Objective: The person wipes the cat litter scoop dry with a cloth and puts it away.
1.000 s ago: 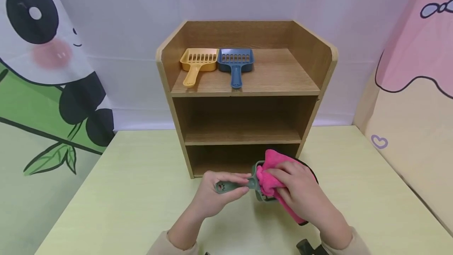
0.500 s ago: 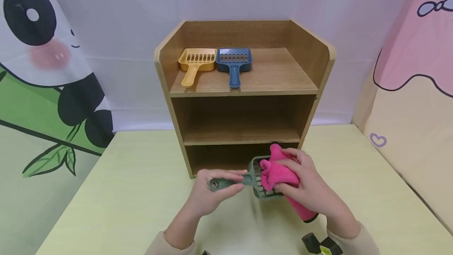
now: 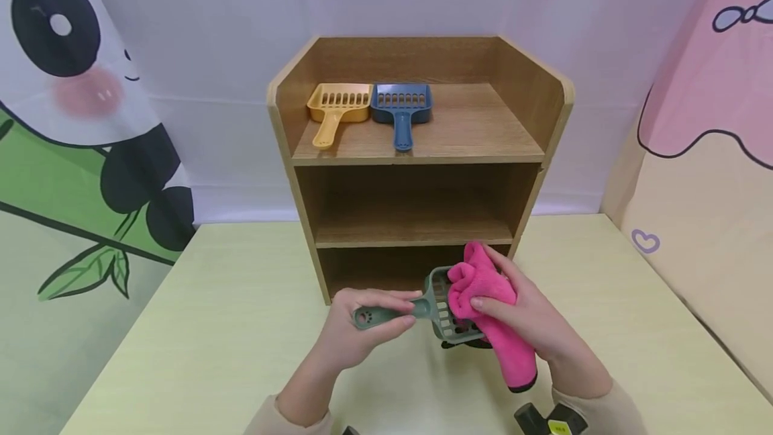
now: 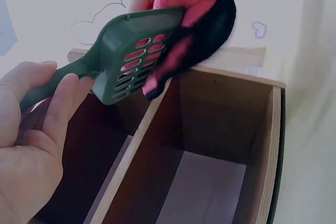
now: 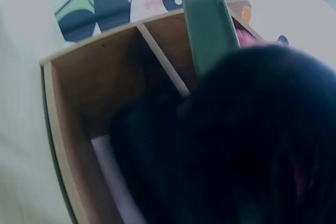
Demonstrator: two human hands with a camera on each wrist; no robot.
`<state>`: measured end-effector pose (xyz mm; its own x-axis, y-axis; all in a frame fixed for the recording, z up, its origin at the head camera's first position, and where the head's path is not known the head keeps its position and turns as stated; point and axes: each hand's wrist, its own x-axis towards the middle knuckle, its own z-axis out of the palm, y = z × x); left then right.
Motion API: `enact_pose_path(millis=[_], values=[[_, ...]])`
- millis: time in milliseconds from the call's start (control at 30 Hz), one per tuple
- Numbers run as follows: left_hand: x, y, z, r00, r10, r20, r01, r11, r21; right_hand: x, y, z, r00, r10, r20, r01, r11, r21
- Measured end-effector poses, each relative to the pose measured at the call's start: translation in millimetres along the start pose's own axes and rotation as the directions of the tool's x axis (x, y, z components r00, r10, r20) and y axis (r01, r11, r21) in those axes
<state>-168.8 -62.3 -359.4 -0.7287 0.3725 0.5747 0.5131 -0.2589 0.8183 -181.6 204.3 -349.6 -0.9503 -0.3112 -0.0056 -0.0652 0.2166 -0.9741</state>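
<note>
A green litter scoop (image 3: pixel 445 317) with a slotted basket is held level above the table in front of the shelf. My left hand (image 3: pixel 356 334) pinches its handle between thumb and fingers, also seen on the handle (image 4: pixel 52 85) in the left wrist view. Bunched in my right hand (image 3: pixel 534 314) is a pink cloth (image 3: pixel 483 287) with a dark edge, pressed into the scoop's basket. Pink shows through the slots from below. The cloth's dark side (image 5: pixel 236 145) fills much of the right wrist view and hides my right fingers there.
A wooden shelf unit (image 3: pixel 417 158) stands on the pale table (image 3: pixel 241 327) just beyond my hands. On its top level lie a yellow litter scoop (image 3: pixel 338 101) and a blue litter scoop (image 3: pixel 402 107), side by side at the left. Cartoon-printed cloth hangs behind.
The right hand shifted the pink cloth from near the scoop's neck toward its far end, uncovering slots. The left hand moved slightly left with the scoop. The cloth's loose end now hangs lower.
</note>
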Motion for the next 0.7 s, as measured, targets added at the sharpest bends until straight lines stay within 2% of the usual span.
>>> enact_pose_path(millis=[133,233,300,333,400,467,500,567,600,700], values=[[-0.2,-1.8,-1.2,0.999,-0.047,-0.004,0.048,0.995,0.083,2.6,2.0,3.7,0.995,-0.001,-0.095,-0.001,1.000,-0.020],[-0.2,-2.7,-3.7,0.996,-0.077,-0.042,0.085,0.970,0.228,2.0,1.5,5.0,0.984,-0.016,-0.175,0.000,0.996,-0.092],[-0.1,-2.6,-5.4,0.998,-0.042,-0.054,0.058,0.929,0.365,0.9,0.6,5.0,0.976,-0.012,-0.216,-0.016,0.992,-0.128],[0.1,-2.6,-6.3,0.999,-0.010,-0.050,0.031,0.898,0.438,0.3,0.1,5.2,0.973,-0.009,-0.232,-0.025,0.989,-0.143],[0.3,-2.7,-7.0,0.998,0.065,-0.018,-0.043,0.820,0.570,-0.5,-0.9,6.6,0.969,-0.006,-0.248,-0.035,0.986,-0.161],[0.5,-2.2,-6.6,0.993,0.117,0.024,-0.104,0.749,0.654,-0.9,-1.8,7.9,0.969,-0.013,-0.249,-0.031,0.984,-0.174],[0.5,-1.9,-6.2,0.991,0.126,0.040,-0.119,0.724,0.680,-1.0,-2.3,8.6,0.968,-0.017,-0.249,-0.029,0.983,-0.182],[0.3,-2.0,-5.3,0.989,0.132,0.060,-0.136,0.694,0.707,-1.1,-3.2,9.7,0.969,-0.030,-0.246,-0.021,0.980,-0.199],[0.2,-1.9,-4.9,0.990,0.130,0.062,-0.135,0.689,0.712,-1.1,-3.5,9.8,0.968,-0.034,-0.247,-0.020,0.978,-0.210],[0.3,-3.1,-4.7,0.991,0.122,0.046,-0.119,0.702,0.702,-1.7,-3.8,9.8,0.964,-0.051,-0.263,-0.020,0.965,-0.260]])
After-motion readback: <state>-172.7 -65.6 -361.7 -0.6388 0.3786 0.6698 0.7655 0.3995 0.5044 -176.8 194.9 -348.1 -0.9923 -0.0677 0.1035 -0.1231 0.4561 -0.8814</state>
